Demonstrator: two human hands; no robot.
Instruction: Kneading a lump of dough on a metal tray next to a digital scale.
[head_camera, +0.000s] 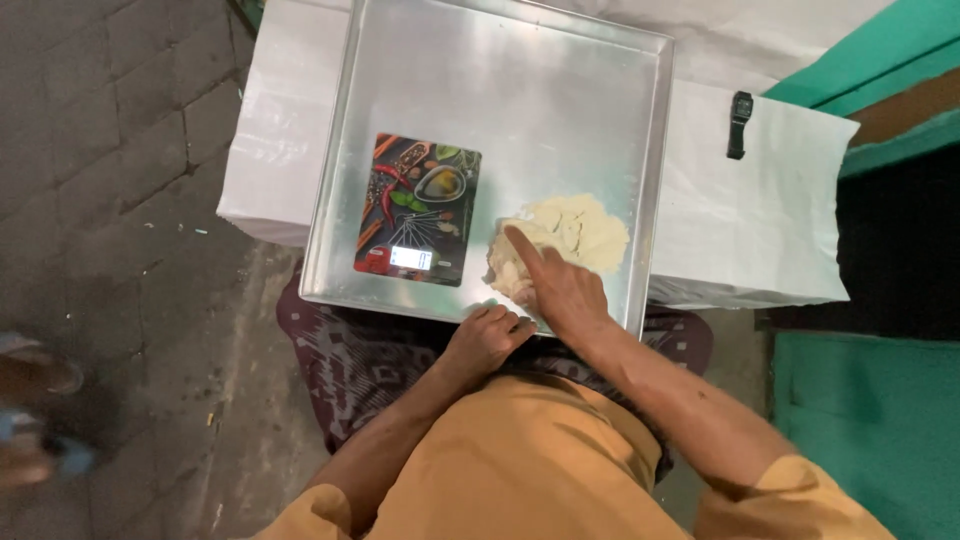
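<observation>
Dough (572, 238), pale and lumpy, lies in one mass at the near right corner of the metal tray (520, 80). Right hand (562, 292) presses on its near edge, forefinger extended, nothing grasped. Left hand (487, 340) rests curled at the tray's near rim, holding nothing visible. Kitchen scale (418, 210) beside the dough carries no load. Judgement: dough undivided, weighing not begun.
</observation>
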